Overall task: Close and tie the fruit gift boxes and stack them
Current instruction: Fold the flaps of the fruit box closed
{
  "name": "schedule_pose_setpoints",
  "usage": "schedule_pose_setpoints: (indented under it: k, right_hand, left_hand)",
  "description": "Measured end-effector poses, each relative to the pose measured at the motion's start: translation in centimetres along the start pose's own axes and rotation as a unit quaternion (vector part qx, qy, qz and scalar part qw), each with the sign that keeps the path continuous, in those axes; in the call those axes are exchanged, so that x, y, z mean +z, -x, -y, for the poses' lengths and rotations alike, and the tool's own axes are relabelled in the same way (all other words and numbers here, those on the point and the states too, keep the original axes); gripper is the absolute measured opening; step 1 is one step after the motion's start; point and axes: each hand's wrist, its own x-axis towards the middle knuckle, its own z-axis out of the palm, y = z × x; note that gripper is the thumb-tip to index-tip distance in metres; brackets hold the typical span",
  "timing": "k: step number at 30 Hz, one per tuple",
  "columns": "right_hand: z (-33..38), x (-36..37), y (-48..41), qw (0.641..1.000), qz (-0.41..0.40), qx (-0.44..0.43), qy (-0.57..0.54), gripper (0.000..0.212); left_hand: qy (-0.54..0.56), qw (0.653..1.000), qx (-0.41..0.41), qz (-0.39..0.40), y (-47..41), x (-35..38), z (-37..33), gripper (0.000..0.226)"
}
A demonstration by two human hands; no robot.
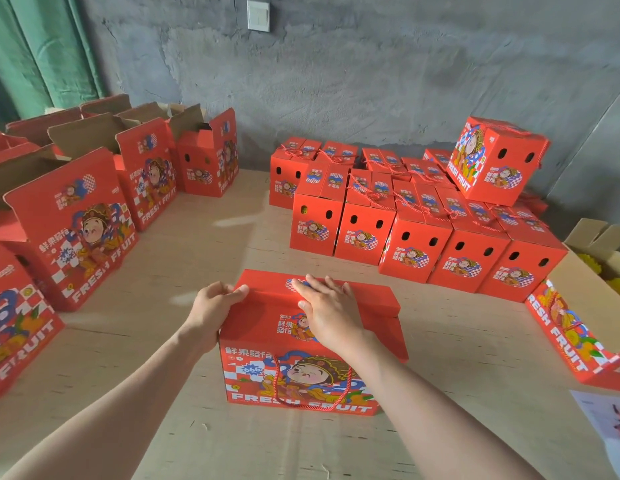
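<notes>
A: Status of the box in hand?

B: Gift box (253,358) stands upright right in front of the person; ref. pt for all below. Top flaps (267,289) are folded down. Not tied: rope handle (277,379) hangs loose over its front face.

A: Hands?

B: Left hand (215,306) is at its top left corner, fingers curled round the flap edge. Judged to steady the box & keep that flap down. Right hand (327,311) lies flat on the lid, fingers straight & close together, pressing. Judged to seat the flaps so they don't spring up. Lid's right end looks stepped, not flush.

A: Rest of the lot?

B: Closed boxes (416,251) stand in rows behind it & to the right, ropes across tops. One stacked box (495,161) sits on them. Open boxes (76,230) stand to its left, flaps up.

A: Stage?

B: Closing approx. done. Tying & stacking outstanding, in my judgement.
</notes>
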Motion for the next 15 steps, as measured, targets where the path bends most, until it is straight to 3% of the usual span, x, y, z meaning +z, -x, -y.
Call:
schedule_pose_setpoints:
  k: [6, 8, 9, 10, 12, 13, 15]
  right_hand:
    - [-0.1, -0.1, 0.0, 1.0, -0.014, -0.008, -0.002, 0.044]
    - [-0.1, -0.1, 0.1, 1.0, -0.021, -0.01, -0.001, 0.043]
    - [-0.1, -0.1, 0.1, 1.0, -0.025, -0.014, 0.003, 0.043]
    - [-0.1, -0.1, 0.2, 0.999, -0.029, -0.018, 0.008, 0.043]
    - [-0.1, 0.0, 0.3, 0.999, -0.035, -0.023, 0.01, 0.043]
    - [0.0, 0.1, 0.3, 0.999, -0.036, -0.02, 0.007, 0.043]
    - [-0.1, 0.1, 0.3, 0.999, -0.038, -0.016, 0.004, 0.043]
  left_hand:
    - [-0.173, 0.981, 0.077, 0.052, -1.0, -1.2, -0.5, 0.024]
    - [-0.262, 0.955, 0.131, 0.054, -1.6, -1.6, -1.6, 0.051]
    - [-0.34, 0.919, 0.195, 0.052, -1.8, -1.8, -2.4, 0.066]
    - [-0.426, 0.861, 0.272, 0.063, -2.1, -2.0, -3.0, 0.073]
    - [-0.548, 0.737, 0.379, 0.113, -2.0, -2.0, -4.0, 0.06]
    - [-0.581, 0.703, 0.387, 0.135, -1.7, -1.9, -4.3, 0.05]
    - [-0.593, 0.679, 0.411, 0.136, -1.0, -1.6, -4.3, 0.035]
